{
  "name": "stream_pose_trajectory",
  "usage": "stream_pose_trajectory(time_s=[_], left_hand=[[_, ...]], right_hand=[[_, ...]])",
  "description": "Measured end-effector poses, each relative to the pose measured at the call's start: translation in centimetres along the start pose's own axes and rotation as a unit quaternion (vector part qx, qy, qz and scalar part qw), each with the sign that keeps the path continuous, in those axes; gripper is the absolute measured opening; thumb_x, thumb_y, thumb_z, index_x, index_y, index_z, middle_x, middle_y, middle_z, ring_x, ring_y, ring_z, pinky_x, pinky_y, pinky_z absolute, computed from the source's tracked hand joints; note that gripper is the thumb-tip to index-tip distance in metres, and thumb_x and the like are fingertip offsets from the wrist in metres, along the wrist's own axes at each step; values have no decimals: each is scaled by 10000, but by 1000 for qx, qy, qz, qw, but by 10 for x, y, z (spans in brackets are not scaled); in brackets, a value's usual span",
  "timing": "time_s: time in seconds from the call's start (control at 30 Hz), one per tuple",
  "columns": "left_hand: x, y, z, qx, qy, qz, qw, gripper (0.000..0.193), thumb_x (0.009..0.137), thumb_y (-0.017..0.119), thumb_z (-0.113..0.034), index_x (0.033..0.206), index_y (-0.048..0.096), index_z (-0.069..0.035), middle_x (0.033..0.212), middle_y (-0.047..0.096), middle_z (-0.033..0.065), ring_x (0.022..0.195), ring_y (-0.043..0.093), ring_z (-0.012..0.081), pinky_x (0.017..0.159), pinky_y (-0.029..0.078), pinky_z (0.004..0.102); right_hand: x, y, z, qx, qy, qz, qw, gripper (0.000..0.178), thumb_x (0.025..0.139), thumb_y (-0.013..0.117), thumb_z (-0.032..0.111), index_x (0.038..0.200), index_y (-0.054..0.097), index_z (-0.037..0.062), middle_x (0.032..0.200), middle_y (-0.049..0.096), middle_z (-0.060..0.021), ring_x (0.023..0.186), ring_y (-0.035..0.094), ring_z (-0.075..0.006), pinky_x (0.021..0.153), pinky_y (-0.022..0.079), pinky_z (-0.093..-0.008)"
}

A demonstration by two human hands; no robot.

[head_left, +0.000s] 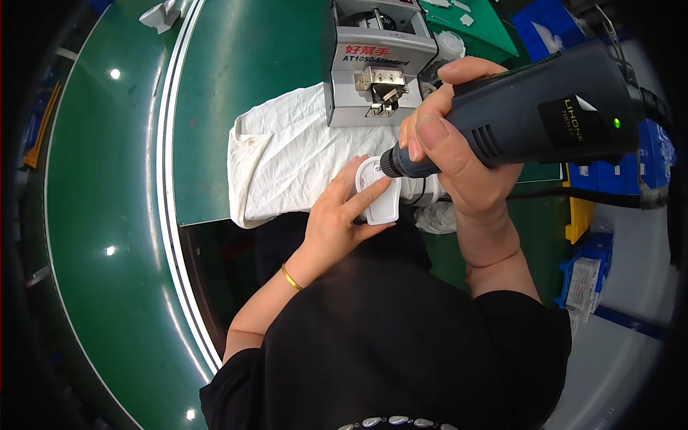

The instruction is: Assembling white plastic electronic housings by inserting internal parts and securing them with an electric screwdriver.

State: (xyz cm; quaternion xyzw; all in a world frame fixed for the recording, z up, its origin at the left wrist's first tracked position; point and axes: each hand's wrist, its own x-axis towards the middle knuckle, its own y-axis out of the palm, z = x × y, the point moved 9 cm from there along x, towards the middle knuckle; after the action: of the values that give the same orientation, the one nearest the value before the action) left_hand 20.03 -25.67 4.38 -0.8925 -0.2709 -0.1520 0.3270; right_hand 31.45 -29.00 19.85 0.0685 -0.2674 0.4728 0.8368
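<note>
My right hand (459, 143) is wrapped round a dark electric screwdriver (516, 107) with a small green light lit at its rear end. Its nose points left and down onto a white plastic housing (383, 204), near the housing's upper end; the bit's tip cannot be made out. With my left hand (335, 208), I hold that housing from its left side, fingers along its edge and one across its face. A white cloth (287, 150) lies spread on the table beneath and behind it.
A grey screw-feeding machine (383, 64) stands behind the cloth. Right of it sits a green tray (487, 29) with white parts. Blue bins (609, 179) line the right side. A conveyor (115, 186) runs at left, with a white part (160, 16) at its far end.
</note>
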Motion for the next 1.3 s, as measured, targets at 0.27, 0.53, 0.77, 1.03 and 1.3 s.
stream_pose_trajectory(time_s=[0.27,0.53,0.77,1.03,1.3], left_hand=[[-1,0,2,-21,1,-7,1000,732,592,892,-165,1281,645,-181,1404,486,223,1188,568,388,942,509,415],[2,0,1,-12,-6,4,1000,745,591,893,-171,1291,637,-179,1398,490,232,1206,558,402,950,505,425],[-2,0,2,-17,-1,-3,1000,728,601,892,-183,1284,639,-173,1379,505,240,1205,558,411,947,507,426],[0,0,0,2,3,0,1000,710,613,891,-210,1278,645,-170,1374,511,219,1174,573,392,944,509,423],[8,-5,-38,144,66,54,986,635,647,786,-60,1242,662,-245,1485,403,164,1385,291,512,1099,387,512]], right_hand=[[-1,2,-2,-11,17,-8,1000,243,781,738,-31,984,604,-24,799,623,-40,664,563,-76,725,473,-236],[-1,-2,-9,16,15,-54,998,276,776,744,-27,1008,595,-28,765,616,-29,658,572,-66,719,479,-239],[-6,2,-15,47,27,-54,997,298,767,758,-26,1019,598,-24,761,610,-17,653,564,-62,664,478,-234],[4,7,-13,-26,-13,60,998,397,860,638,-36,1202,436,-37,782,598,-108,633,589,-167,632,523,-354],[1,-123,-61,117,132,-186,967,540,882,737,148,1298,428,-3,849,593,-113,727,616,-200,649,545,-348]])
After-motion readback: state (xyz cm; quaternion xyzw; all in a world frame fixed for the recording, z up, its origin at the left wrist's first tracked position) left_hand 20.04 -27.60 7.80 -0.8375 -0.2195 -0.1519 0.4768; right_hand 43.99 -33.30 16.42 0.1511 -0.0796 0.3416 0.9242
